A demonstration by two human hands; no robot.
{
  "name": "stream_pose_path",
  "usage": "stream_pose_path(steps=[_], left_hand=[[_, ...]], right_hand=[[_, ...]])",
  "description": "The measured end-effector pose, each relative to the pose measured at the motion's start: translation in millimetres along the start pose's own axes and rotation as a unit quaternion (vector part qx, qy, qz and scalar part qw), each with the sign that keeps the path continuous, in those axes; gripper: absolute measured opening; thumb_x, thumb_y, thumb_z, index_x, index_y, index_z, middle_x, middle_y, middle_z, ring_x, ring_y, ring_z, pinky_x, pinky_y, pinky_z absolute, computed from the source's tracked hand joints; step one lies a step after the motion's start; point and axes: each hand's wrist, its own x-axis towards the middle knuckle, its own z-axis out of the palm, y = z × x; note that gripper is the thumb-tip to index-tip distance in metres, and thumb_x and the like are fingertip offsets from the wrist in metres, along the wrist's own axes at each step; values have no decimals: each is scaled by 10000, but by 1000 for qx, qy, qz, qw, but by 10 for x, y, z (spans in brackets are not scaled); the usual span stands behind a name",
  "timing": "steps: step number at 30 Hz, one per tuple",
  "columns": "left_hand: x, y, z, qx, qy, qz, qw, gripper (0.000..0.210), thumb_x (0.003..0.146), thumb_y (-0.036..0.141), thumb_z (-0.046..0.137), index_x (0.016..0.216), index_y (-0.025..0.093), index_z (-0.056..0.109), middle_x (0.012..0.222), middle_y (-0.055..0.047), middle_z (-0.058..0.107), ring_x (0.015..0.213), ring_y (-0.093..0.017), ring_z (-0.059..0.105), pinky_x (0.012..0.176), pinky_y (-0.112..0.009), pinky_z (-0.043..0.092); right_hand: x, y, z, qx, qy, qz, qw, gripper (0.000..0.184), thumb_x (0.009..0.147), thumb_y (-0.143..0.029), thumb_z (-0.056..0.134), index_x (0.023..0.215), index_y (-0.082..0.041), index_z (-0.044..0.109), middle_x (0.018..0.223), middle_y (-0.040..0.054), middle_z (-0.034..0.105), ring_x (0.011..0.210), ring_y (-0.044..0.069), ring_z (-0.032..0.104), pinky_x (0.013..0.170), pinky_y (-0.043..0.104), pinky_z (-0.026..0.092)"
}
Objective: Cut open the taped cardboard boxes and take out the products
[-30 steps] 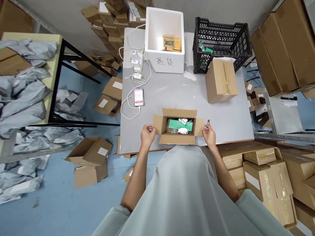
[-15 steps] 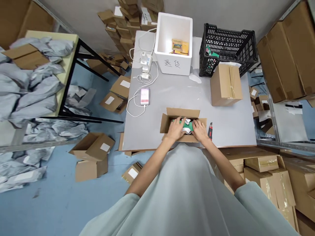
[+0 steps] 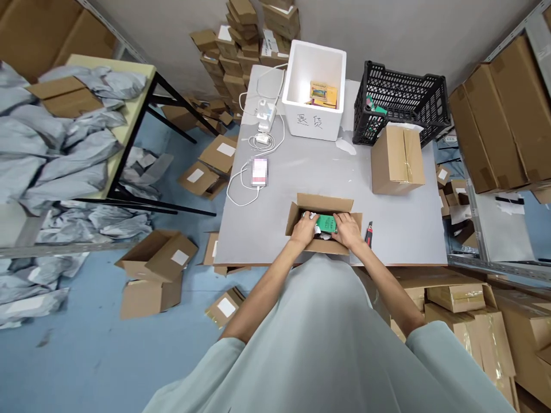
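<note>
In the carton (image 3: 325, 202) at lower centre, less paper (image 3: 317, 229) now covers the green box (image 3: 328, 223); left hand (image 3: 303, 229) and right hand (image 3: 348, 231) fingers grasp its ends, seemingly securing it.

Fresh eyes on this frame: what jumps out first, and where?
First, the bright green pack in the open cardboard box at the near edge of the grey table, with the left hand and right hand at its two ends. Next, the white foam box with handwritten characters, at the table's far side, left of the black crate. Then the heap of grey bags at far left.
</note>
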Motion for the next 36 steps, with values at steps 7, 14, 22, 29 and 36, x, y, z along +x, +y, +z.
stream_pose_path(steps=[7, 14, 22, 29, 36], left_hand=[[10, -68, -8, -50, 12, -5, 999, 581, 951, 70, 638, 1519, 188, 665, 1442, -197, 626, 1267, -356, 734, 1115, -474, 603], [-265, -39, -299, -310, 19, 117, 943, 1027, 895, 250, 833, 1794, 261, 337, 1785, -183, 463, 1631, -347, 507, 1295, -470, 494], [-594, -177, -706, -509, -66, 109, 851, 1284, 801, 483, 952, 1839, 330, 212, 1755, -216, 511, 1558, -361, 610, 1211, -524, 581], [-805, -103, -893, -528, 23, 70, 846, 1064, 701, 563, 1031, 1630, 254, 615, 1660, -157, 636, 1555, -383, 594, 1312, -553, 508], [-1016, -77, -1160, -477, -5, 99, 873, 969, 830, 579, 961, 1678, 301, 584, 1756, -89, 550, 1600, -380, 558, 1357, -533, 460]], right_hand=[[-538, 8, -655, 125, 128, 16, 984, 709, 966, -345, 724, 1651, -198, 614, 1586, 167, 664, 1472, 404, 567, 1233, 539, 535], [-1105, 266, -1047, 356, 246, 74, 898, 688, 860, -508, 914, 1507, -342, 748, 1477, 105, 726, 1089, 303, 738, 944, 499, 696], [-983, 418, -923, 523, 224, 105, 815, 739, 735, -529, 1017, 1403, -279, 822, 1424, 107, 784, 1315, 335, 706, 897, 408, 700], [-1106, 415, -753, 582, 153, 95, 793, 816, 701, -527, 1046, 1433, -302, 765, 1502, 122, 748, 1430, 350, 670, 1051, 474, 675], [-1178, 208, -499, 632, 64, 72, 769, 899, 769, -641, 981, 1507, -374, 544, 1816, 147, 463, 1456, 324, 678, 1127, 519, 643]])
